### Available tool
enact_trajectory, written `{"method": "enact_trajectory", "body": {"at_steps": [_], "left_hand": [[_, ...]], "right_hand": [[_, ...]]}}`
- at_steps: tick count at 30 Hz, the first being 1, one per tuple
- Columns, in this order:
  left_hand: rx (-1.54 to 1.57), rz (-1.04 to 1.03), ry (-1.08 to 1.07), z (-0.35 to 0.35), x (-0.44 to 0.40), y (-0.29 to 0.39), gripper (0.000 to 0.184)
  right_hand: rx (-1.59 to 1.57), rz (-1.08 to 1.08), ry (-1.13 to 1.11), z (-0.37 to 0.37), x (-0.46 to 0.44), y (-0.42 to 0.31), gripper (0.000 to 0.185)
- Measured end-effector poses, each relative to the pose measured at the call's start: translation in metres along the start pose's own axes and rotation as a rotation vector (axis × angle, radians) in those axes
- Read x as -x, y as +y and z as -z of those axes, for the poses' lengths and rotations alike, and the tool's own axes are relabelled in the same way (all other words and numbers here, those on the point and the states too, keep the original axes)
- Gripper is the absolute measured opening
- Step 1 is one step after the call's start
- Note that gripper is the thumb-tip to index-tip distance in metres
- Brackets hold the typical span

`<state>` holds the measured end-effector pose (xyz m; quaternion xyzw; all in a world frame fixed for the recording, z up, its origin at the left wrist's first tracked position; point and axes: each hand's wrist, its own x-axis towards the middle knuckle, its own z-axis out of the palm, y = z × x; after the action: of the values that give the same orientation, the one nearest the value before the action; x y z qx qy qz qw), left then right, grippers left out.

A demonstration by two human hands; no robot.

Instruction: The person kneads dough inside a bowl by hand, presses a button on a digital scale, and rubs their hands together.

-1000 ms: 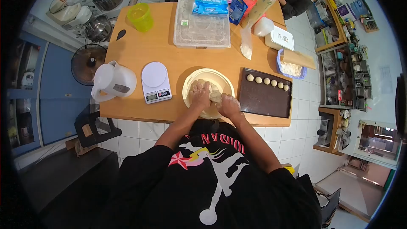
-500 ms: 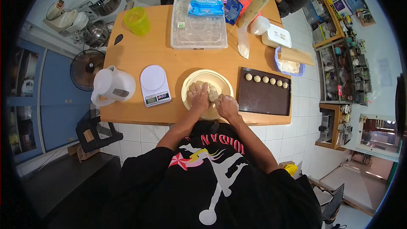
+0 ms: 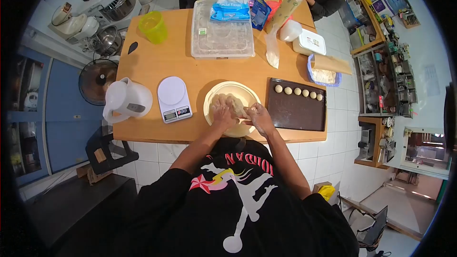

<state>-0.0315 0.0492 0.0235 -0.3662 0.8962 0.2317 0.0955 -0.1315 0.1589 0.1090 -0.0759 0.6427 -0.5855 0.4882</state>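
A cream-coloured bowl [image 3: 238, 87] stands near the table's front edge with a lump of pale dough [image 3: 236, 107] in it. My left hand [image 3: 223, 113] is inside the bowl, its fingers closed over the dough's left part. At the bowl's right side, my right hand [image 3: 258, 116] grips the dough's right end, fingers curled. Flour or dough bits whiten the fingers. Right of the bowl, a dark baking tray [image 3: 297, 112] carries a row of several small dough balls [image 3: 298, 92]. To the left lies a white digital kitchen scale [image 3: 173, 97].
A white pitcher [image 3: 127, 97] stands at the left edge, a yellow-green cup [image 3: 153, 27] behind it. Farther back are a clear plastic box [image 3: 223, 38] with a tissue pack [image 3: 230, 11] and a basket of flour [image 3: 324, 76]. Two people sit at the far end.
My right hand has shifted slightly right and up, drawing the dough out toward the bowl's right side. My left hand stays on the dough. The view has tilted slightly.
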Motion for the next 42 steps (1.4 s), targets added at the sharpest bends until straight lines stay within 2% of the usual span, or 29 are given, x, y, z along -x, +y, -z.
{"method": "enact_trajectory", "body": {"at_steps": [1,4,7,10,13,16,17,19,20,21,22,23,26,27,28,29,32,34,35,37,38,39,41,42], "left_hand": [[0.017,-0.012,0.005,0.006,0.004,0.000,0.101],[0.226,0.003,-0.014,0.028,0.006,0.002,0.100],[0.128,-0.068,-0.073,0.039,0.012,-0.004,0.095],[0.154,-0.067,0.086,0.027,0.016,-0.014,0.079],[0.654,-0.092,0.107,0.020,0.007,-0.027,0.059],[1.301,0.051,0.101,0.026,0.002,-0.021,0.038],[1.471,0.159,-0.009,0.029,0.003,-0.021,0.045],[1.796,0.379,-0.249,0.035,0.004,-0.018,0.058],[1.932,0.374,-0.276,0.048,0.009,-0.009,0.055],[2.067,0.368,-0.304,0.059,0.017,0.002,0.052],[2.202,0.362,-0.335,0.065,0.022,0.011,0.050],[2.219,0.294,-0.315,0.058,0.020,0.015,0.065],[2.621,-0.052,-0.596,0.078,0.025,0.025,0.062],[2.673,0.093,-0.497,0.091,0.033,0.034,0.062],[2.571,0.098,-0.457,0.094,0.036,0.034,0.062],[2.469,0.104,-0.422,0.095,0.038,0.034,0.062],[2.314,0.085,-0.363,0.084,0.038,0.043,0.069],[2.303,0.090,-0.380,0.070,0.028,0.044,0.074],[2.409,-0.032,-0.466,0.068,0.025,0.037,0.071],[2.421,0.045,-0.463,0.075,0.012,0.023,0.071],[2.424,0.086,-0.466,0.081,0.010,0.017,0.071],[2.359,0.042,-0.490,0.084,0.012,0.013,0.074],[2.261,0.049,-0.482,0.078,0.022,0.033,0.076],[2.213,0.053,-0.473,0.075,0.030,0.042,0.077]], "right_hand": [[-0.037,-0.025,-0.031,0.000,0.003,-0.003,0.033],[0.102,0.009,-0.077,0.005,-0.005,0.010,0.032],[0.043,-0.111,-0.194,0.008,-0.023,0.017,0.031],[-0.027,-0.154,-0.097,-0.001,-0.018,0.006,0.029],[-0.199,-0.181,-0.142,-0.010,-0.019,0.002,0.027],[-0.432,-0.169,-0.159,-0.026,-0.019,-0.013,0.036],[-0.514,-0.153,-0.155,-0.034,-0.016,-0.021,0.039],[-0.540,-0.132,-0.194,-0.053,-0.003,-0.040,0.031],[-0.553,-0.120,-0.213,-0.058,0.001,-0.046,0.026],[-0.545,-0.030,-0.322,-0.048,-0.016,-0.021,0.033],[-0.283,0.078,-0.254,-0.049,-0.014,-0.021,0.035],[-0.021,0.186,-0.182,-0.051,-0.010,-0.020,0.037],[0.770,0.484,0.057,-0.060,0.004,-0.018,0.043],[1.035,0.578,0.139,-0.062,0.007,-0.018,0.045],[1.301,0.665,0.227,-0.062,0.009,-0.018,0.047],[1.227,0.556,0.215,-0.056,0.005,-0.020,0.057],[1.141,0.560,0.391,-0.054,-0.005,-0.024,0.057],[1.169,0.568,0.240,-0.056,-0.001,-0.023,0.059],[1.145,0.568,0.138,-0.058,0.004,-0.022,0.059],[1.175,0.619,-0.017,-0.061,0.018,-0.025,0.060],[1.195,0.637,0.024,-0.055,0.014,-0.021,0.060],[1.216,0.653,0.068,-0.045,0.007,-0.015,0.060],[1.233,0.632,0.179,-0.039,-0.001,-0.021,0.060],[1.193,0.667,0.104,-0.041,-0.005,-0.023,0.060]]}}
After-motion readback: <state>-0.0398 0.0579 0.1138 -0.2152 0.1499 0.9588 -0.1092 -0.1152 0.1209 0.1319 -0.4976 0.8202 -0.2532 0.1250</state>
